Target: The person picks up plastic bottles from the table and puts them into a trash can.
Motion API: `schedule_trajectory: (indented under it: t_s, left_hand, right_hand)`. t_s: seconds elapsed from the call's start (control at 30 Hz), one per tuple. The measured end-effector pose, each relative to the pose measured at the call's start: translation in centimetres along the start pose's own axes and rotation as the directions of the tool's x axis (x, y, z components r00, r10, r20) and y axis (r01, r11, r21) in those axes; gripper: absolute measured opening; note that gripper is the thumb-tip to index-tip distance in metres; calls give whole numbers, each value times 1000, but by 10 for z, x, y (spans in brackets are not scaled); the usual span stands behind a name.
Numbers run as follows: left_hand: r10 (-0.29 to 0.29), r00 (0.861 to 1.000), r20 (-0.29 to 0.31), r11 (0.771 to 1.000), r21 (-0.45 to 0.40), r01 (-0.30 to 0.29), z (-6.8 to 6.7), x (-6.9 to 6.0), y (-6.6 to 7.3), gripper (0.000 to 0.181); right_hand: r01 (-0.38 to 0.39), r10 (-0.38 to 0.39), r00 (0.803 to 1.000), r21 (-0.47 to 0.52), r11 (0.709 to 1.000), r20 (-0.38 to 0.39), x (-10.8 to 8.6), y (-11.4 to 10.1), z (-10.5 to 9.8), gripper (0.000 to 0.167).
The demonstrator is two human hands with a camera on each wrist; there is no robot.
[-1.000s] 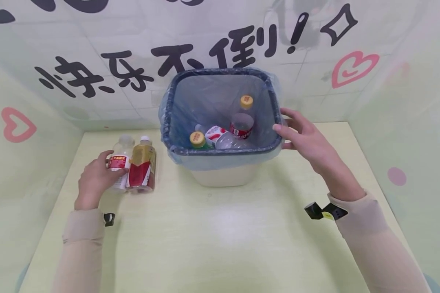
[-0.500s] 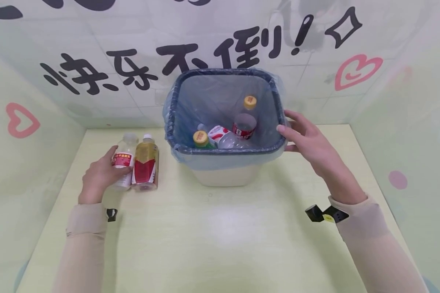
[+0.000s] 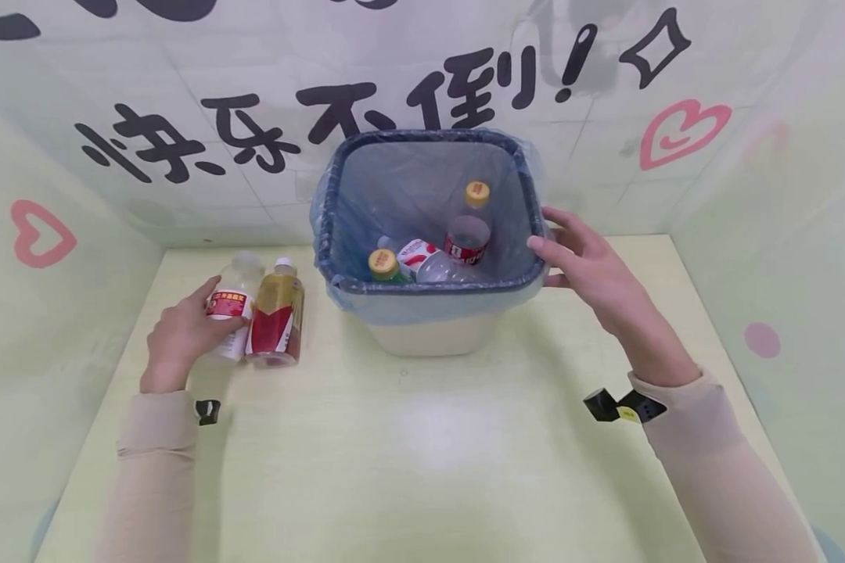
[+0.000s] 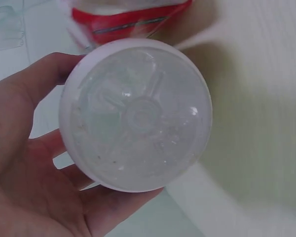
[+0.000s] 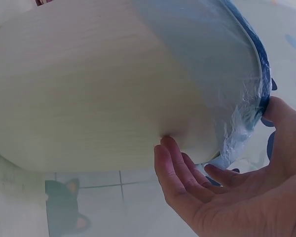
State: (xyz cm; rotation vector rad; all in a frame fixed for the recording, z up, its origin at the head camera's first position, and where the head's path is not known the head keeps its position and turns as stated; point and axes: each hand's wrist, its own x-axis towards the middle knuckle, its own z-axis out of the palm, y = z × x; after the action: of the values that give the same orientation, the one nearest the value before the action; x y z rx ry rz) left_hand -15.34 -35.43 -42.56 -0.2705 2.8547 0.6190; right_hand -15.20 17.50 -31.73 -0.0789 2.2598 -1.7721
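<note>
My left hand [image 3: 186, 332] grips a clear plastic bottle with a white and red label [image 3: 231, 305], thumb on one side and fingers round the other. In the left wrist view its round base [image 4: 140, 116] faces the camera; whether it touches the table cannot be told. Just right of it is a bottle of yellowish liquid with a red label [image 3: 273, 320]. My right hand [image 3: 591, 274] holds the right side of a cream trash bin [image 3: 429, 336], thumb at the rim and fingers against the outer wall, as the right wrist view shows. A bluish plastic liner [image 3: 422, 309] covers the rim.
Inside the bin lie a yellow-capped bottle with a red label [image 3: 467, 234], a clear bottle with a white and red label [image 3: 422, 256] and a bottle with a yellow cap [image 3: 383, 263]. Printed walls enclose the pale table [image 3: 422, 446] at the back and sides.
My left hand and its bottle have shifted slightly to the left, and the neighbouring bottle leans a little differently. My right hand stays at the bin's rim.
</note>
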Motion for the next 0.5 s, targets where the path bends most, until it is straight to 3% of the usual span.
schedule_trajectory:
  t_s: [0.23,0.5]
  left_hand:
    - [31,999,-39,1000,4,-31,-18,-4,6,95]
    - [43,998,-51,999,29,-41,-27,-12,15,95]
  right_hand:
    - [2,-2,1000,4,1000,-3,0,-2,1,63]
    - [1,-1,1000,4,1000,-6,-1,-2,1,63]
